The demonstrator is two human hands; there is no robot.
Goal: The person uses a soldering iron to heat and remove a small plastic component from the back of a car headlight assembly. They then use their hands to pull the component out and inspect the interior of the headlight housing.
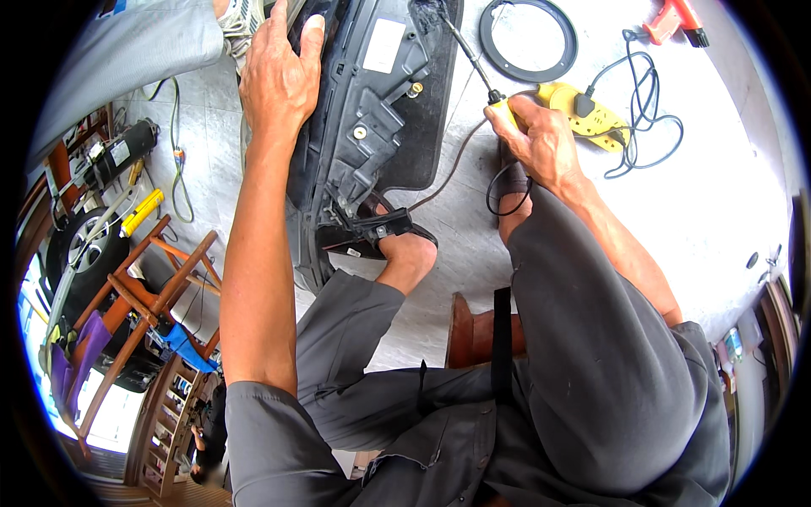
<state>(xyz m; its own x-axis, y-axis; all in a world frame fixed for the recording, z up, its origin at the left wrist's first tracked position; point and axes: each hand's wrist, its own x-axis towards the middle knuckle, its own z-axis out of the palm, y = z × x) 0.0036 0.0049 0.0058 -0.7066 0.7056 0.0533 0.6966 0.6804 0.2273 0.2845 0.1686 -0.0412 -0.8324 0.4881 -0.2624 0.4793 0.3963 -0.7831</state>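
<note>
A large black plastic car headlight housing lies on the floor between my legs. My left hand rests along its left edge, fingers stretched out and thumb apart. My right hand is closed round the yellow handle of a soldering iron. The iron's long metal shaft slants up and left, and its tip end meets the far part of the housing beside a dark patch. From the handle a black cord loops down by my knee.
A yellow power strip with a black plug lies right of my right hand. Beyond are a black ring and a red heat-gun-like tool. Another person's grey-clothed leg reaches in at upper left. A wooden frame and wheel stand left.
</note>
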